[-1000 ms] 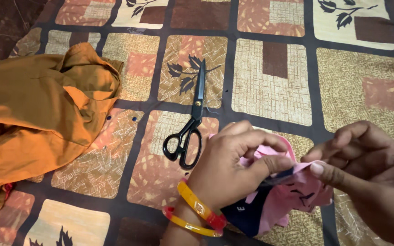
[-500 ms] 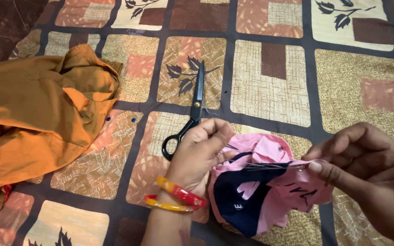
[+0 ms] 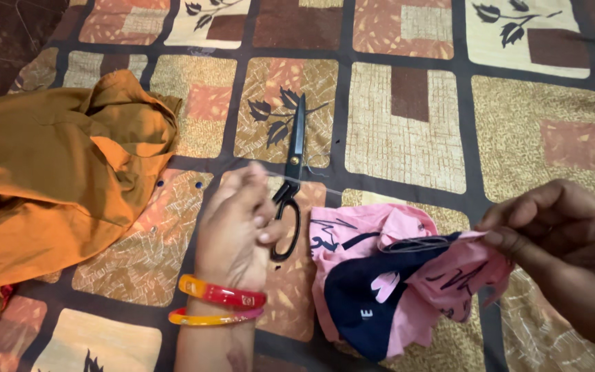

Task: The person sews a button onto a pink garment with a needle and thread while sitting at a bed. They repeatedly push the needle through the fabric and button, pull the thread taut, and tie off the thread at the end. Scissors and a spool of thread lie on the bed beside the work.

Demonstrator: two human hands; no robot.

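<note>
Pulling away from the pink and navy cloth (image 3: 387, 275), the left hand (image 3: 239, 220) pinches the thread (image 3: 311, 184) taut; right hand (image 3: 559, 234) should keep pinching the cloth steady.

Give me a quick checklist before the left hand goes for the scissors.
1. Scissors in reach: ok, handles beside the left hand.
2. Blades shut: ok, they lie closed, tips pointing away.
3. Left hand free: cannot tell, a thin thread seems to run past its fingers.
4. Pink cloth held: ok, right hand pinches its edge.
5. Orange cloth clear of the scissors: ok, well apart.
</note>
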